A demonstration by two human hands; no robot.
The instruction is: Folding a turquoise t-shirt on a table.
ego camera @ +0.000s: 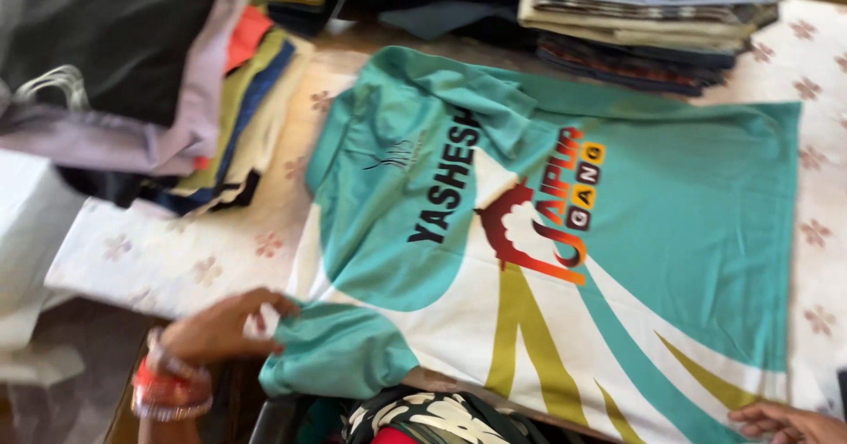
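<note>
Left hand (221, 325), bangles at the wrist, fingers curled and pinching the near sleeve (340, 349) of a teal and white T-shirt (670, 206), the sleeve bunched just beside the fingertips at the near edge of the flower-patterned cloth (203, 263). T-shirt lies spread flat across the cloth, printed side up, between a fanned pile of folded garments (251, 100) at far left and a folded stack (653, 20) at far right. Right hand (785, 422) rests on the shirt's near right corner, only partly in view; whether it grips cannot be told.
</note>
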